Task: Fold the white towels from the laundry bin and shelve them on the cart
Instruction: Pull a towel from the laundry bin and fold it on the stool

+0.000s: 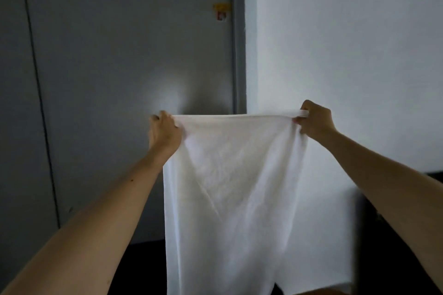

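As L grip point(165, 132), R grip point(315, 120) pinch corners, towel point(230, 187) hangs

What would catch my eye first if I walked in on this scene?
First comes the white towel, hanging spread out in the middle of the view. The left hand and the right hand each grip one of its top corners at arm's length. Behind it stand a grey door on the left, with a small yellow and red sticker near its right edge, and a white wall on the right.
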